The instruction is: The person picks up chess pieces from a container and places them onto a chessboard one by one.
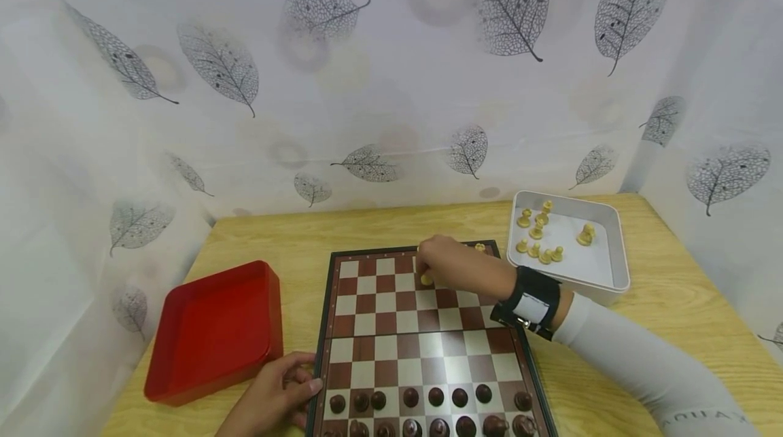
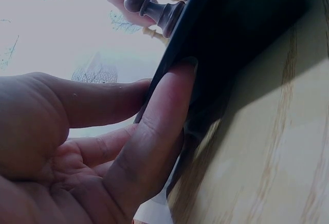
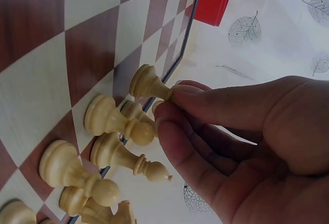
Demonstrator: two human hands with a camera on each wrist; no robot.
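Note:
My right hand [image 1: 443, 261] is over the far rows of the chessboard [image 1: 396, 347]. Between thumb and fingers it pinches a pale pawn [image 3: 146, 82], whose head the fingertips hide. In the right wrist view, pale pieces stand beside it on the board, among them a pawn [image 3: 107, 117], a bishop [image 3: 121, 154] and a knight [image 3: 100, 209]. My left hand [image 1: 275, 389] holds the board's near left edge, thumb above and fingers at the side and underneath. Dark chess pieces [image 1: 411, 396] stand in two rows on the near side; one dark pawn [image 2: 167, 17] shows in the left wrist view.
At the right, a white box [image 1: 565, 266] holds several pale chess pieces [image 1: 537, 228]. A red tray [image 1: 214, 328] lies left of the board, close to my left hand. Behind the wooden table [image 1: 293, 233] hangs a leaf-patterned curtain [image 1: 379, 83].

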